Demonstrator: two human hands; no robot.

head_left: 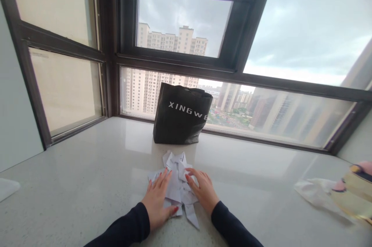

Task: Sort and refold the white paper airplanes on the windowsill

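A loose heap of white paper pieces (pixel 176 187), some torn or folded into points, lies on the pale speckled sill. My left hand (pixel 158 200) rests over the heap's left side, fingers stretched out and apart, thumb near the lower pieces. On the right side, my right hand (pixel 202 189) touches the paper with curved fingers, thumb and forefinger apart. Neither hand visibly grips a piece. Just behind the heap stands a black bag (pixel 181 117) with pale lettering, upright against the window side. Some paper is hidden under my hands.
The light stone sill (pixel 95 185) runs up to the dark window frame (pixel 267 140). At the right edge are a yellow and pink plush-like item (pixel 356 192) and a crumpled white tissue or wrapper (pixel 316 192). A white flat item (pixel 8 189) lies at the left edge.
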